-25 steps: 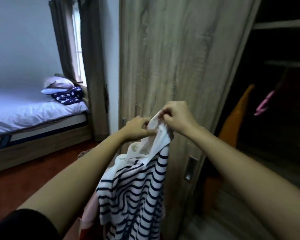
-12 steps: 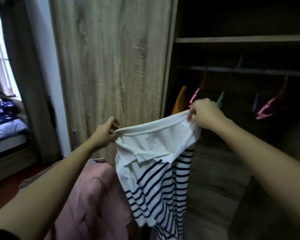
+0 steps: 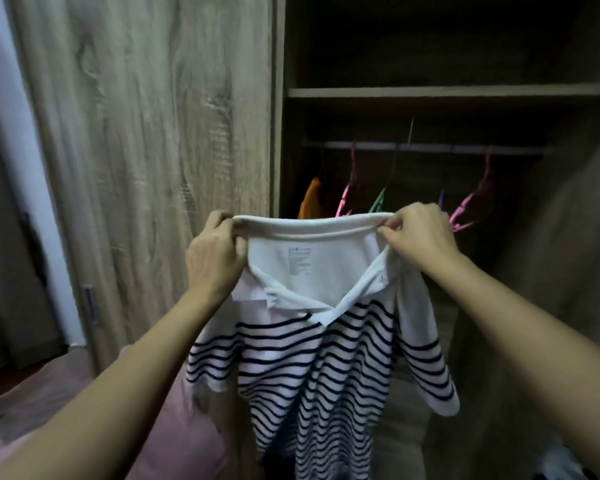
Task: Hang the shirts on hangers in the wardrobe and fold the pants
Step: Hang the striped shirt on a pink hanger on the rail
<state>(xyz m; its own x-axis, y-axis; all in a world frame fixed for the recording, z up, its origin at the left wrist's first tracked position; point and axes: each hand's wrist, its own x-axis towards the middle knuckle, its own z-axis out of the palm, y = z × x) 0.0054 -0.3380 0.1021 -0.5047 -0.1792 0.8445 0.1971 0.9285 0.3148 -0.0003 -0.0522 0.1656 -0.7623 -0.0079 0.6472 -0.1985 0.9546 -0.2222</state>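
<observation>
While held before the wardrobe rail (image 3: 430, 148), the striped shirt (image 3: 312, 341) is pinched at its collar by left hand (image 3: 215, 261) and right hand (image 3: 420, 237).

Home bedroom: wooden wardrobe (image 3: 146, 168), rail (image 3: 430, 147) with hangers (image 3: 347, 199).

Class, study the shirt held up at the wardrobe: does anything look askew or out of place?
Yes. The striped shirt hangs lopsided between the left hand and right hand: its collar is crumpled near the left hand, and the body twists below.
</observation>
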